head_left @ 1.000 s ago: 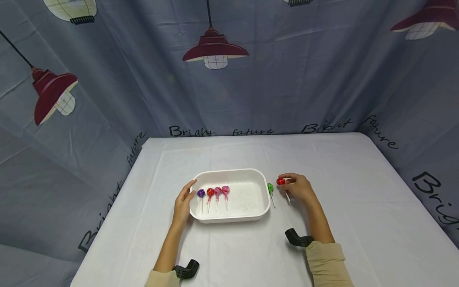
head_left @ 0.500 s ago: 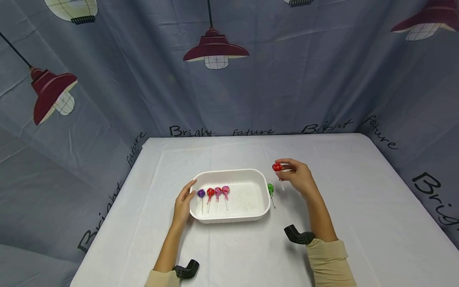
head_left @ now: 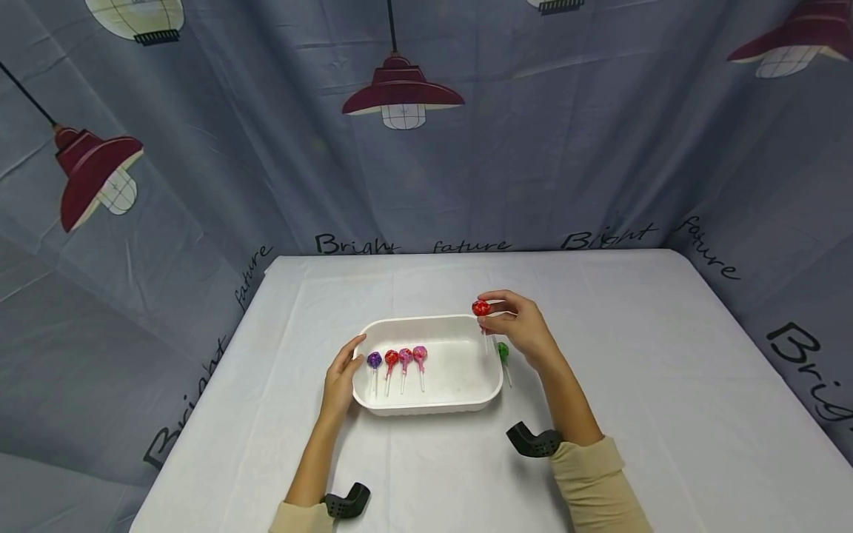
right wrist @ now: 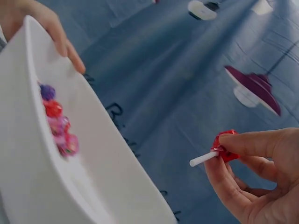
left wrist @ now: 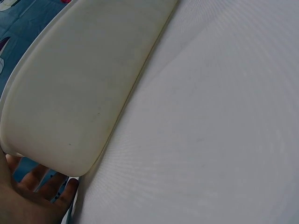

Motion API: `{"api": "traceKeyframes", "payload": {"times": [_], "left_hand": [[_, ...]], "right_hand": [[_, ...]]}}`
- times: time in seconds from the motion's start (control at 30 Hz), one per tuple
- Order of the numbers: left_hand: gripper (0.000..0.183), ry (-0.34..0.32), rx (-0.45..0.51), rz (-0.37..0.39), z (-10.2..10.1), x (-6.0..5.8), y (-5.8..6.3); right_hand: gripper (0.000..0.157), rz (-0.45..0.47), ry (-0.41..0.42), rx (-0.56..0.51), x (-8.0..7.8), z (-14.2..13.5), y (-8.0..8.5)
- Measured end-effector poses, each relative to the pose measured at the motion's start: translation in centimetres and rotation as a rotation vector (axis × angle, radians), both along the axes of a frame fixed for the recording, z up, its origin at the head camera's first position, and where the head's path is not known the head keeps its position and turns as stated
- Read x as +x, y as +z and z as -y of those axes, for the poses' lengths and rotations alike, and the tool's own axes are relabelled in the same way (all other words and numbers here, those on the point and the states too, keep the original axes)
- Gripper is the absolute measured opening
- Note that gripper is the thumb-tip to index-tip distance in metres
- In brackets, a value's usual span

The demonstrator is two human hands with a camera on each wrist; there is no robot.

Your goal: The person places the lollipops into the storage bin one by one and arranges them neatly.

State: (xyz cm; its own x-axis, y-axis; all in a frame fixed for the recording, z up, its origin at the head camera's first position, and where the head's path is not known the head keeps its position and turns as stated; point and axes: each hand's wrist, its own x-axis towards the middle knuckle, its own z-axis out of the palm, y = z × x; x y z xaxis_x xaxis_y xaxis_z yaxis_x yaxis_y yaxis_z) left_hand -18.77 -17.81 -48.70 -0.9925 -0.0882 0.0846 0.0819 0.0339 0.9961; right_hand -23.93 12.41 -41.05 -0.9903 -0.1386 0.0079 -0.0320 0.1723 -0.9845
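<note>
Between thumb and fingertips my right hand (head_left: 523, 328) pinches a red lollipop (head_left: 480, 307) by its wrapped head. Its white stick (right wrist: 202, 159) points down over the right end of a white tray (head_left: 460, 377). My left hand (head_left: 340, 381) holds the tray's left end, thumb at the rim and fingers along the outer side. Inside the tray, toward the left, several lollipops lie in a row with sticks toward me: a purple one (head_left: 375, 360), a red one (head_left: 391, 357) and pink ones (head_left: 420, 354). A green lollipop (head_left: 503, 351) lies just outside the tray's right side, below my right hand.
A white cloth (head_left: 633, 370) covers the table. Behind and beside it hangs a grey-blue curtain (head_left: 533, 163) printed with lamps and lettering. Each wrist carries a black camera mount (head_left: 535, 440).
My right hand has lifted the red lollipop from right of the green one and carried it up, then left, over the tray's right end. The left hand and tray stay put.
</note>
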Motion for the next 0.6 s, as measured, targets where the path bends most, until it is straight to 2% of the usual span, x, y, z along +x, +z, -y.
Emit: {"api": "traceKeyframes", "payload": {"times": [0.17, 0.23, 0.33, 0.6], "left_hand": [[0.038, 0.008, 0.017, -0.002, 0.0, -0.1, -0.1], [0.038, 0.011, 0.027, -0.012, 0.2, -0.4, -0.7], [0.038, 0.009, 0.031, -0.007, 0.2, -0.5, -0.8], [0.037, 0.041, 0.005, -0.038, 0.5, -1.3, -2.7]], "right_hand": [[0.039, 0.033, 0.011, -0.019, 0.0, 2.2, -0.6], [0.038, 0.052, 0.015, -0.036, -0.2, 3.1, -1.1], [0.038, 0.088, 0.016, -0.058, -0.4, 4.3, -2.0], [0.035, 0.155, -0.022, -0.052, -0.7, 6.8, -4.0]]}}
